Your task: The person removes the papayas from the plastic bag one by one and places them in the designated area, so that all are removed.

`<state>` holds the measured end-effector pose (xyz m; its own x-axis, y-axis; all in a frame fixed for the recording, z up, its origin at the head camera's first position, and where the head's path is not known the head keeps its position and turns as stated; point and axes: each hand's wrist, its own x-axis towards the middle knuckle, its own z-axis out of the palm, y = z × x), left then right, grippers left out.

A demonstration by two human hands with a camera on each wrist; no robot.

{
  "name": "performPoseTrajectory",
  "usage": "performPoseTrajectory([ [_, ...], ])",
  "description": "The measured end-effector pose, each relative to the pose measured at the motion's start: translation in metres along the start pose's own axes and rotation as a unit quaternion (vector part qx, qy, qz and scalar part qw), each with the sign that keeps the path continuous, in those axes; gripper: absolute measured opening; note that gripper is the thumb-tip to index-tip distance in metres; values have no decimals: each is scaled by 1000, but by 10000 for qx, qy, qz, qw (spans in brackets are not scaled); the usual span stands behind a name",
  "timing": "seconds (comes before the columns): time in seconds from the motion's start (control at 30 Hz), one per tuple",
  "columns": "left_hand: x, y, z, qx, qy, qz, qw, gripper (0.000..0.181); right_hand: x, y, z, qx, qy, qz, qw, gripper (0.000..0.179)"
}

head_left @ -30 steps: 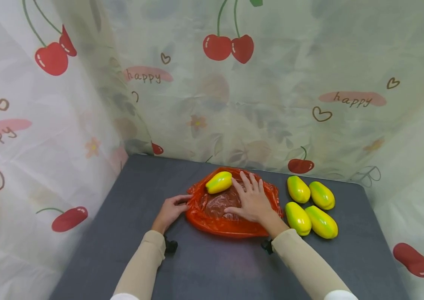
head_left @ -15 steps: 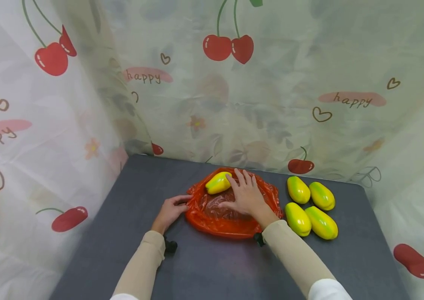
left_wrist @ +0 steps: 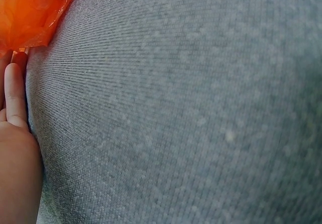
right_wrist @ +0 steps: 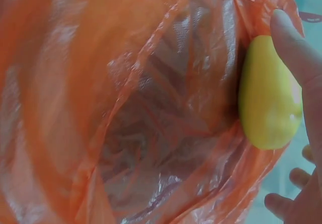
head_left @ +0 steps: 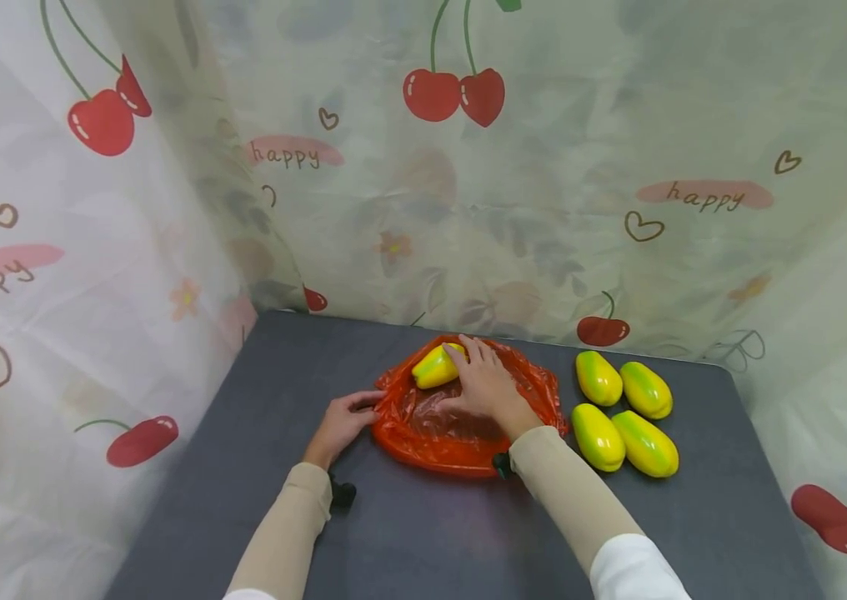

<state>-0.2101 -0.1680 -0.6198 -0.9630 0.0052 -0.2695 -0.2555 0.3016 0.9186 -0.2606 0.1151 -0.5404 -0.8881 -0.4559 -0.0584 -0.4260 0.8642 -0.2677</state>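
A red plastic bag (head_left: 431, 454) lies on the table with its mouth spread wide. One yellow-green papaya (head_left: 434, 368) rests inside, against the bag's far left side. My left hand (head_left: 341, 425) is at the bag's left edge, pinching the film between thumb and fingers; in the left wrist view its fingertips meet the bag (left_wrist: 30, 17). My right hand (head_left: 487, 387) reaches over the bag with fingers spread beside the papaya. In the right wrist view the thumb overlaps the papaya (right_wrist: 266, 98) and the other fingers stay apart from it. Whether the thumb touches it, I cannot tell.
Several more papayas (head_left: 646, 442) lie grouped on the dark grey table (head_left: 408, 533), right of the bag. A cherry-printed curtain (head_left: 528, 208) hangs behind the table and along both sides.
My right hand has moved left across the bag, up to the papaya inside it. The left hand, the bag and the other papayas look unchanged.
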Motion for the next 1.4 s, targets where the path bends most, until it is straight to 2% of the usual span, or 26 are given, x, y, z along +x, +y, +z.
performPoseTrajectory([
  [0.27, -2, 4, -1, 1, -1, -1, 10000, 36, 8, -9, 1, 185, -120, -43, 9997, 107],
  [0.77, -5, 5, -1, -124, 5, -16, 9999, 36, 10, -14, 2, 300, -249, -6, 9992, 105],
  [1.1, -5, 5, -1, -133, -13, -44, 9999, 36, 12, -13, 5, 118, -209, 99, 9997, 85],
  [1.4, -6, 6, -1, -137, -14, -65, 9999, 36, 15, -14, 8, 313, -274, 255, 9988, 70],
])
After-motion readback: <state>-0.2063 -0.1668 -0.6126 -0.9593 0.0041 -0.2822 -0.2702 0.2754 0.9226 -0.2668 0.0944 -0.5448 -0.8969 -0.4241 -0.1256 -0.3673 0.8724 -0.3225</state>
